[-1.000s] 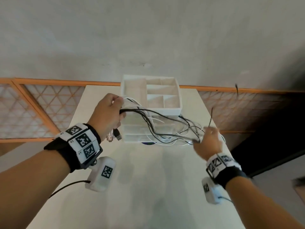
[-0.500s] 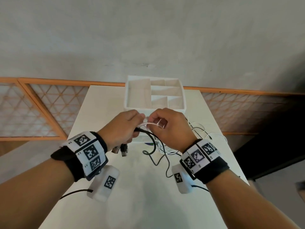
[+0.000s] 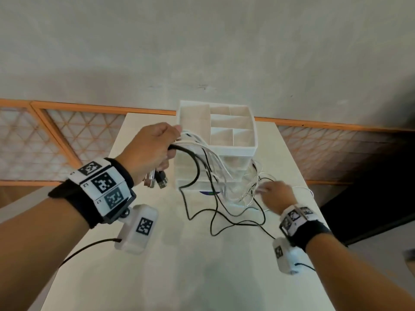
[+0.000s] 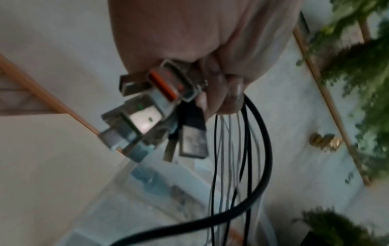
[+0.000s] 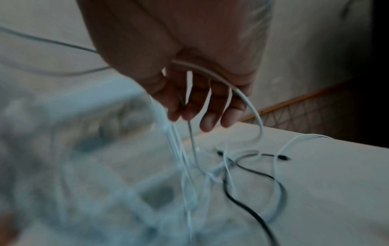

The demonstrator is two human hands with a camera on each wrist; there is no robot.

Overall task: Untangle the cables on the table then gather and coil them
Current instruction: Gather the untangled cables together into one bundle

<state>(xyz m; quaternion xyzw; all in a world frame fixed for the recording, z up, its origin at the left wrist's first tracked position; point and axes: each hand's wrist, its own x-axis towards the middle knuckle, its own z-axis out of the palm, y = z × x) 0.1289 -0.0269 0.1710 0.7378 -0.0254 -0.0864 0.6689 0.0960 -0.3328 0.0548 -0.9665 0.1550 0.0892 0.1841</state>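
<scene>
A white table (image 3: 202,277) fills the lower centre of the head view, running back to a grey wall (image 3: 202,41) with an orange-framed lattice panel (image 3: 56,142) along its base.

Nearest the camera, both forearms enter from the lower corners, each wearing a black wristband with printed markers and a white camera unit below the wrist.

At mid-left, the left hand (image 3: 149,151) is raised above the table and closed in a fist around a bundle of cables (image 3: 202,153). The left wrist view shows the fingers curled tight, with a cluster of plugs (image 4: 160,113) protruding from the fist on one side and the black and white strands leaving it on the other. In the head view the plugs hang just below the fist.

From the fist the cables arc rightward and down. The black cables (image 3: 213,212) loop loosely over the centre of the table; the white cables (image 3: 238,189) drape down to the right.

At mid-right, low over the table, the right hand (image 3: 277,195) is blurred. The right wrist view shows its fingers (image 5: 207,119) pointing down and loosely bent, white strands threaded between them and one thicker white cable (image 5: 248,103) crossing the palm; whether any strand is gripped cannot be told.

Behind the cables stands a white organiser box (image 3: 233,151) with open compartments on top, at the table's centre towards the far edge.
</scene>
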